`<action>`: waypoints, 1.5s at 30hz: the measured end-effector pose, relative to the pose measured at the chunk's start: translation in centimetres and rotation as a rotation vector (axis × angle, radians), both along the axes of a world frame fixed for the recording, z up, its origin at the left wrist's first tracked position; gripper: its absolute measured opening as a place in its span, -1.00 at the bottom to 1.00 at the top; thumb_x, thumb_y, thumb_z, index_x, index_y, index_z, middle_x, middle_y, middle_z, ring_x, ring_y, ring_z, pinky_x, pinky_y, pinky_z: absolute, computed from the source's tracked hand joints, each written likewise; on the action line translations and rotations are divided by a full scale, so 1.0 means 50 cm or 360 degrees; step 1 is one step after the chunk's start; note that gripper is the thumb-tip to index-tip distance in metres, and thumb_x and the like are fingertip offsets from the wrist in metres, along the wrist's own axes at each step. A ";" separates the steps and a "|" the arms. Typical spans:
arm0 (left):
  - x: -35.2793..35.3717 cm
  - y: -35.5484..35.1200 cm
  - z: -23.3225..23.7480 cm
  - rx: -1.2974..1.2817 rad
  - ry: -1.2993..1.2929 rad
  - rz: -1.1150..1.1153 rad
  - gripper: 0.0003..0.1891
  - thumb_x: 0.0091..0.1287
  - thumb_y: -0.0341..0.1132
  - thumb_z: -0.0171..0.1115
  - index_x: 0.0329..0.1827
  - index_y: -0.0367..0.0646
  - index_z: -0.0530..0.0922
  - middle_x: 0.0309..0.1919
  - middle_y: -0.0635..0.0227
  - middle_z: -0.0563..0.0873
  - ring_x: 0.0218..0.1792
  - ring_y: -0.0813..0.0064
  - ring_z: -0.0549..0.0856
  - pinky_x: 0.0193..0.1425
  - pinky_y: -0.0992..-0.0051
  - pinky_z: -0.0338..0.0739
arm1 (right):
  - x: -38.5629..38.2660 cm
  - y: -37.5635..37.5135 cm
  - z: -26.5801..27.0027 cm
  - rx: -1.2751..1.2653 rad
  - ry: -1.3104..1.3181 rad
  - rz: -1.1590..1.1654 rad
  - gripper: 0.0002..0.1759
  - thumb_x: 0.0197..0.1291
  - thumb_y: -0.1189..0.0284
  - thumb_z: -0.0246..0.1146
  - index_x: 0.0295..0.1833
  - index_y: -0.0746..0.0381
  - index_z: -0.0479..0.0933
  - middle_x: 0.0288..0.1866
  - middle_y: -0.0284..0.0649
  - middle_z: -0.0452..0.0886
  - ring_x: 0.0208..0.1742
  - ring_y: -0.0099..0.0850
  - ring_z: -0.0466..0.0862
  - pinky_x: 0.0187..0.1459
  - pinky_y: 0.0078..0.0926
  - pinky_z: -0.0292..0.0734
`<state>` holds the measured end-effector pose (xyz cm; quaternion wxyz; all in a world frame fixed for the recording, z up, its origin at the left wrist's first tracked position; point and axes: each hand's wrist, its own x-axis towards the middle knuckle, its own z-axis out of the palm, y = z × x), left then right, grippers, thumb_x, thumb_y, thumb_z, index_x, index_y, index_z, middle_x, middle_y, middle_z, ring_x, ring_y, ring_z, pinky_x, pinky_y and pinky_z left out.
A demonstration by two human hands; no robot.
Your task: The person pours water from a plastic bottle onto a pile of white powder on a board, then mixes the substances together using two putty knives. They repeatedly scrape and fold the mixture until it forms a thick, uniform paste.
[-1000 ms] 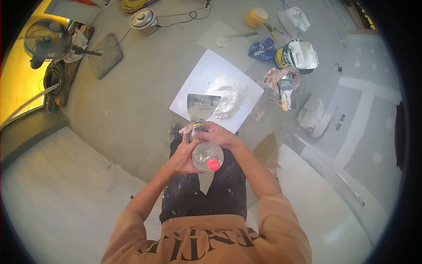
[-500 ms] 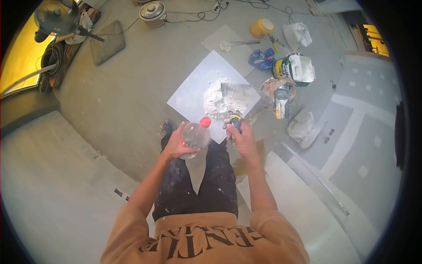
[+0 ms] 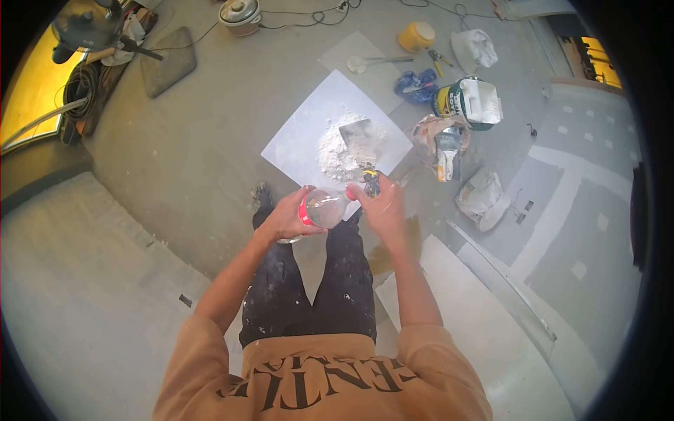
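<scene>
My left hand (image 3: 286, 217) is wrapped round a clear plastic bottle (image 3: 327, 208) with a red label band, tilted so that its neck points right. At its red cap (image 3: 350, 192), the thumb and finger of my right hand (image 3: 381, 203) touch the bottle. That same right hand also holds a wide putty knife (image 3: 371, 179) by its black and yellow handle. The knife's broad blade (image 3: 356, 131) lies over a heap of white powder (image 3: 337, 153). Beneath the powder is a square white board (image 3: 295, 151) on the floor.
Right of the board stand a paper bag with a tool in it (image 3: 447, 140), a green-and-white bucket (image 3: 472, 104), blue gloves (image 3: 415, 85) and a yellow tub (image 3: 416, 36). White sacks (image 3: 483, 200) lie farther right. A lidded pot (image 3: 240, 15) and cables are at the back.
The bottle has tipped rightward, and my right hand has come to its cap while keeping the putty knife. The knife's blade has turned and shifted left over the powder.
</scene>
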<state>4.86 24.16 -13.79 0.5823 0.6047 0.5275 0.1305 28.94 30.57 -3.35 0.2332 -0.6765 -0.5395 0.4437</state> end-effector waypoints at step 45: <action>-0.247 -0.099 -0.075 -0.0190 -0.0001 0.0134 0.07 -0.15 0.10 0.75 0.42 -0.22 0.43 0.22 0.01 0.71 0.25 -0.04 0.70 0.35 0.12 0.59 | -0.202 -0.004 -0.153 -0.0275 0.0110 0.0988 -0.64 0.17 0.36 0.54 0.01 0.34 0.74 -0.17 0.02 0.72 -0.23 -0.04 0.68 -0.13 -0.22 0.56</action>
